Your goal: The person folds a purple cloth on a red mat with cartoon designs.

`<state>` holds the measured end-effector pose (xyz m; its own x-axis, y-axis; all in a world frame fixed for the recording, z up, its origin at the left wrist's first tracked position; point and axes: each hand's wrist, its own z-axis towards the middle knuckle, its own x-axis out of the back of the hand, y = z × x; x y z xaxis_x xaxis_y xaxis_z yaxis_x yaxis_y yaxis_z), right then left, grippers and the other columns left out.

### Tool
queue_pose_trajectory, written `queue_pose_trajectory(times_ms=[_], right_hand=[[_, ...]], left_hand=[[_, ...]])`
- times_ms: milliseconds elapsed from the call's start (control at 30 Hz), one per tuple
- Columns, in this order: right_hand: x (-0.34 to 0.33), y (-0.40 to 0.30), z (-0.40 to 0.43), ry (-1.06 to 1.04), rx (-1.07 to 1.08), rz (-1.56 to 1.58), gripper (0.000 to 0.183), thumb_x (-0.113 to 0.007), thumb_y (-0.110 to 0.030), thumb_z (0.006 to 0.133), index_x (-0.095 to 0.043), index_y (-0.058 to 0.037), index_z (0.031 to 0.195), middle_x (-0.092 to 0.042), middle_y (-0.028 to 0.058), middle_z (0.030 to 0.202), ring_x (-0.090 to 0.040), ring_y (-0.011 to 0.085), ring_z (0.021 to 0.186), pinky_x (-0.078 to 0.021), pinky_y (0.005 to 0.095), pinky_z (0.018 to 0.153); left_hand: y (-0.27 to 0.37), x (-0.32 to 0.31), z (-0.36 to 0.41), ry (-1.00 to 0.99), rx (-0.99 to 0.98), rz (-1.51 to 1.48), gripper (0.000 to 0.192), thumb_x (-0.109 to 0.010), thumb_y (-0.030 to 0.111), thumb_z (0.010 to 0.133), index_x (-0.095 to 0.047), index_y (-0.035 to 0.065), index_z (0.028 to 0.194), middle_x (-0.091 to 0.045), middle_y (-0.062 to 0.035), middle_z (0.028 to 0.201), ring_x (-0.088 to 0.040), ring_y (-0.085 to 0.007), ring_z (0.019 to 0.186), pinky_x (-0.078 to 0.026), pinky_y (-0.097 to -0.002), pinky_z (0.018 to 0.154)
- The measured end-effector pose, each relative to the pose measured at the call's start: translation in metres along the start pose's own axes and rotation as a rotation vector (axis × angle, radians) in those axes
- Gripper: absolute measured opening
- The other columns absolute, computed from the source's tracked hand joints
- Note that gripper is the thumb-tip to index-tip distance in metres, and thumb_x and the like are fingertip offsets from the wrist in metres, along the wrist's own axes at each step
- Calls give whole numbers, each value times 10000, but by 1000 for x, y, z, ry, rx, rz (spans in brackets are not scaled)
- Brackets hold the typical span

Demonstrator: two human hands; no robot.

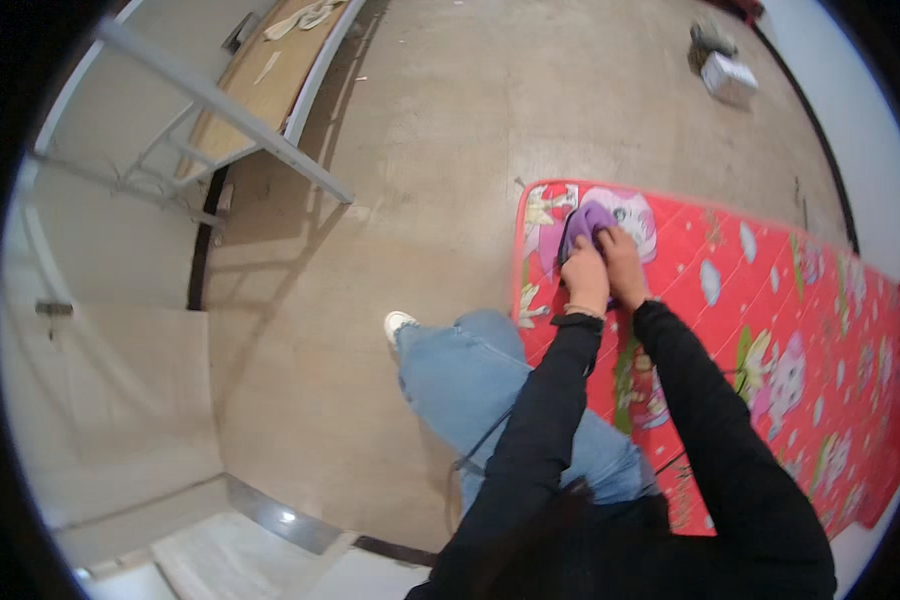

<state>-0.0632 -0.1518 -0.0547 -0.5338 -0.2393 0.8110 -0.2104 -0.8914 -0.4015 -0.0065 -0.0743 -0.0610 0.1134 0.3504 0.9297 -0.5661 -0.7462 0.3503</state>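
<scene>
Both of my hands are close together over the corner of a red quilted mattress [690, 277] with cartoon prints. My left hand [585, 277] grips the near part of a purple cloth item [592, 218] with a dark edge. Just to its right, my right hand [622, 264] has its fingers closed on the same cloth. What the item is, and what lies under my hands, I cannot tell. Black sleeves cover both forearms, and my jeans-clad leg [457, 382] is beside the mattress edge.
A grey metal bed frame [225, 105] with a wooden board [262, 82] stands at the upper left; pale cloth [300, 21] lies on the board. A white box [729, 77] sits on the tiled floor [450, 135] near the right wall. A wall lines the left side.
</scene>
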Motion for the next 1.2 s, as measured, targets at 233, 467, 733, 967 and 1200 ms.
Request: queue_pose_trajectory(times_ms=[233,467,733,967,1200], right_hand=[[5,5,10,22,-9,-31,291,-604,-110,770,-586,-11,1044,-565,177,1017,-545,383,971,-450,439,848],[4,-15,-2,55,-43,-53,226,-668,-181,786,-586,3,889,-570,212,892,-551,403,866,-445,481,776],[45,-73,-128,-27,-167,6,293,-557,2,714,-544,30,1005,-530,226,997,-491,418,963,-413,486,832],[109,-93,-295,-185,-209,-29,358,-572,-27,694,-563,-7,1051,-524,200,993,-501,407,982,-412,475,872],[115,-51,-268,-238,-46,-9,399,-584,-45,680,-571,-8,1077,-521,187,949,-514,396,918,-429,471,807]], left_hand=[[7,1,9,-89,27,-89,328,-626,230,878,-452,17,1058,-663,-154,845,-694,-319,725,-571,-386,619],[-18,30,-18,-148,-131,-159,187,-565,243,886,-580,67,947,-698,-131,767,-708,-301,721,-559,-425,617],[-27,62,-55,-567,-379,26,246,-567,207,829,-738,81,953,-723,-140,967,-707,-301,892,-556,-449,736],[-4,54,-81,-760,-466,131,287,-581,232,816,-750,116,1017,-721,-112,1046,-687,-288,996,-541,-469,797],[-3,57,-75,-688,-495,257,256,-556,232,853,-759,125,967,-734,-99,971,-712,-262,899,-547,-432,659]])
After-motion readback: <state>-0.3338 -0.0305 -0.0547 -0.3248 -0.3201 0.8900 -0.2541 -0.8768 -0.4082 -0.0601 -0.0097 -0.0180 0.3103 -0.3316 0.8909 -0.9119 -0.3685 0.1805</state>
